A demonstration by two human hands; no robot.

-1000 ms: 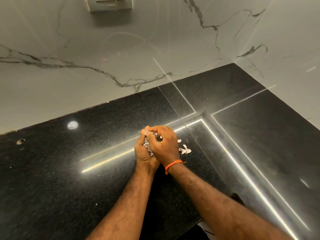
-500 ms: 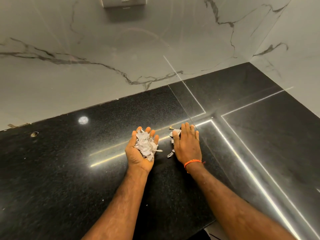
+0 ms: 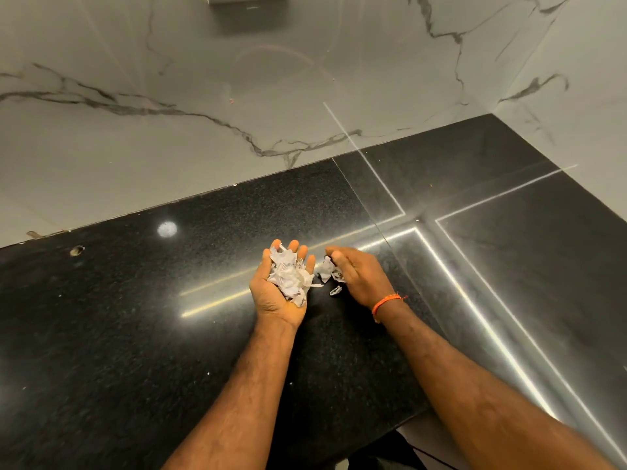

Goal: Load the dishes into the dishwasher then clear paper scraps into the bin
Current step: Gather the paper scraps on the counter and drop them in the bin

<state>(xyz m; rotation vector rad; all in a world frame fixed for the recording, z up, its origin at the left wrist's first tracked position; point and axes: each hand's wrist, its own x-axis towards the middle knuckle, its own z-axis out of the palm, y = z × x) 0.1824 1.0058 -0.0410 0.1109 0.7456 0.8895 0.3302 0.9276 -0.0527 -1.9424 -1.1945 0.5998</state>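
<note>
My left hand [image 3: 276, 293] lies palm up on the black counter [image 3: 135, 334], fingers straight, cradling a heap of white paper scraps [image 3: 290, 276]. Just to its right, my right hand [image 3: 359, 276] curls its fingers around a few more scraps [image 3: 327, 269] on the counter. One small scrap [image 3: 336, 290] lies loose between the two hands. An orange thread is tied round my right wrist. No dishwasher or bin is in view.
A grey marble wall [image 3: 237, 113] rises behind the counter and meets a side wall [image 3: 576, 79] at the right corner. A small hole [image 3: 77, 250] sits in the counter at far left. The counter's front edge [image 3: 407, 420] runs below my right forearm.
My hands, clasped together over the scraps a second ago, have parted. The left now lies palm up with the heap; the right went flat, then curled round the remaining scraps.
</note>
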